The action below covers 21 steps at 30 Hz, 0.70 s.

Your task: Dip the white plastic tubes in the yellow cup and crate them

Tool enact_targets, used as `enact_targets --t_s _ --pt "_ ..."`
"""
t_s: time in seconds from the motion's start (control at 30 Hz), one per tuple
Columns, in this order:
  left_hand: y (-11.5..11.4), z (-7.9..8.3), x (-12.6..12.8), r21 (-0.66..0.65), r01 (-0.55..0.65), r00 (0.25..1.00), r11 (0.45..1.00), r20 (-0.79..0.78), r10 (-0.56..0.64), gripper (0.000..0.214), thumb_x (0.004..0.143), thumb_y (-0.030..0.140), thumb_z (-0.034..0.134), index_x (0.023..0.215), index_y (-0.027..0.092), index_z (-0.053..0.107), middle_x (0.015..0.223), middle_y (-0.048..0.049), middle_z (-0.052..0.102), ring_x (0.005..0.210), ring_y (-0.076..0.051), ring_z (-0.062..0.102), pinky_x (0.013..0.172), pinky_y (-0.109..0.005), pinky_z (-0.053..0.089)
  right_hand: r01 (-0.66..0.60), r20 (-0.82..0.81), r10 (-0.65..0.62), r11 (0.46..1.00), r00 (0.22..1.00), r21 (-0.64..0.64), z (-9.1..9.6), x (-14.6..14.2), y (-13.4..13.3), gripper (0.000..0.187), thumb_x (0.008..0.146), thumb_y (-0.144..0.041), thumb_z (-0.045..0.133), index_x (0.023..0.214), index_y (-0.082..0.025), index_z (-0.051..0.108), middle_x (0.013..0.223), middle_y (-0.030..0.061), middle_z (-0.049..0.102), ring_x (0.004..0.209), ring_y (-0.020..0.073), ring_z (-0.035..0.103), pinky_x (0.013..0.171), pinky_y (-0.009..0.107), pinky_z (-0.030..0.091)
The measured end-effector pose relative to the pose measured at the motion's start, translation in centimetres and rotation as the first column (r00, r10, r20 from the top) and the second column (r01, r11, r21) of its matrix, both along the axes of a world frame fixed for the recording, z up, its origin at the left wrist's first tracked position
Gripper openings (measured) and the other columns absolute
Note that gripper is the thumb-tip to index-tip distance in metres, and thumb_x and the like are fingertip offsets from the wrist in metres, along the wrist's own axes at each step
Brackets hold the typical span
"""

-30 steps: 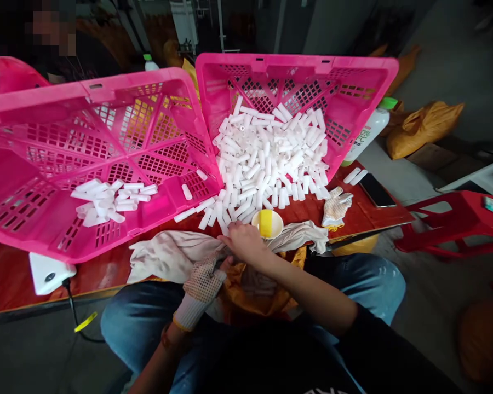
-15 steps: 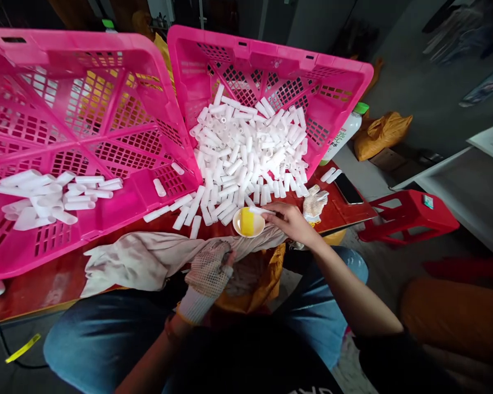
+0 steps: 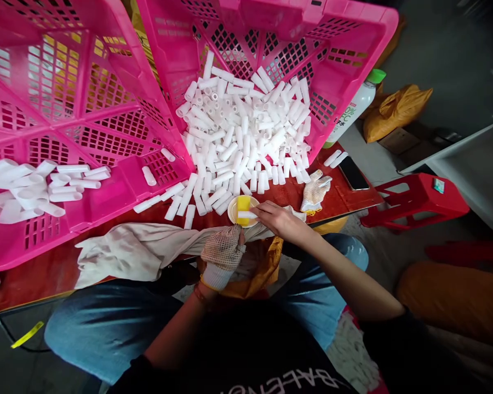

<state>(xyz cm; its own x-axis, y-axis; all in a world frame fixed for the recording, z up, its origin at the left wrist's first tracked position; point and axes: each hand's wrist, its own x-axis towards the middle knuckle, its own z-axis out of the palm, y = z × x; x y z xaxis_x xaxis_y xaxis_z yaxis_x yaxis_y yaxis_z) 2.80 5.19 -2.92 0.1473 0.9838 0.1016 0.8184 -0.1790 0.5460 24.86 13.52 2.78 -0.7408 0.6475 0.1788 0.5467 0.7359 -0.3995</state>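
You sat at a red table (image 3: 290, 198), with your bare right hand (image 3: 277, 220) at the near side of a small bowl (image 3: 231, 212). Its thumb and fingers were closed on one end of a white tube (image 3: 246, 215), whose free end reached across a yellow block (image 3: 243, 204) in the bowl. Whether tube and block touched could not be told.

Your left hand (image 3: 224, 249), in a mesh glove, was just below the bowl, fingers curled; whether they had hold of anything was hidden. Under both hands an orange sack (image 3: 273, 260) gaped open.

Beyond the bowl, a pile of white tubes (image 3: 246, 131) spilled from a pink crate (image 3: 378, 24) onto the table. A second pink crate (image 3: 82, 123), to the left, held a smaller group (image 3: 28, 189).

The step in hand seemed to be bringing this tube to the block; the next move appeared to call for a steady fingertip grip, with the tube level and the bowl undisturbed.
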Motion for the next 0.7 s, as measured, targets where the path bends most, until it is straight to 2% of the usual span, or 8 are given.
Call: enact_targets --t_s 0.17,0.3,0.43,0.57,0.7 --pt "0.0 -0.5 0.0 -0.006 0.004 0.999 1.0 -0.042 -0.004 0.032 0.105 0.034 0.044 0.112 0.018 0.071 0.098 -0.0144 0.073 0.095 -0.03 0.069 0.091 -0.042 0.05 0.112 0.02 -0.112 0.993 0.994 0.026 0.1 -0.3 -0.1 0.038 0.109 -0.026 0.05 0.145 -0.016 0.058 0.135 0.0177 0.06 0.123 0.0292 0.066 0.107 0.046 0.06" --pt "0.3 -0.9 0.1 -0.017 -0.011 0.998 1.0 -0.068 0.01 0.033 0.106 0.036 0.043 0.105 0.019 0.072 0.093 -0.0132 0.072 0.09 -0.03 0.07 0.088 -0.044 0.051 0.058 0.104 -0.062 0.998 0.993 0.04 -0.2 -0.5 -0.1 0.033 0.111 -0.022 0.045 0.139 -0.018 0.061 0.128 0.015 0.064 0.123 0.0284 0.066 0.111 0.048 0.057" --pt "0.5 -1.0 0.3 -0.025 -0.006 0.996 1.0 -0.091 0.004 0.039 0.108 0.036 0.04 0.101 0.017 0.073 0.09 -0.0152 0.074 0.086 -0.031 0.071 0.088 -0.046 0.051 0.058 0.23 -0.062 0.998 0.971 0.024 0.6 -0.8 -0.4 0.035 0.11 -0.019 0.046 0.142 -0.013 0.057 0.13 0.0181 0.062 0.115 0.029 0.069 0.102 0.046 0.062" --pt "0.5 -0.7 0.4 -0.034 0.032 0.993 0.999 -0.114 -0.036 0.039 0.108 0.033 0.039 0.111 0.015 0.073 0.1 -0.0177 0.076 0.097 -0.033 0.072 0.092 -0.046 0.05 0.11 0.167 -0.113 0.994 0.98 0.027 1.0 -1.2 -0.8 0.036 0.109 -0.021 0.048 0.144 -0.018 0.056 0.132 0.0169 0.064 0.125 0.0314 0.066 0.107 0.05 0.059" --pt "0.4 -0.7 0.3 -0.03 0.028 0.993 0.999 -0.115 -0.031 0.042 0.109 0.034 0.036 0.113 0.015 0.073 0.102 -0.0179 0.077 0.097 -0.033 0.072 0.093 -0.046 0.05 0.07 0.141 -0.066 0.997 0.988 -0.025 0.8 -1.1 -0.5 0.031 0.11 -0.021 0.047 0.137 -0.02 0.062 0.127 0.0148 0.066 0.121 0.0297 0.068 0.109 0.049 0.057"
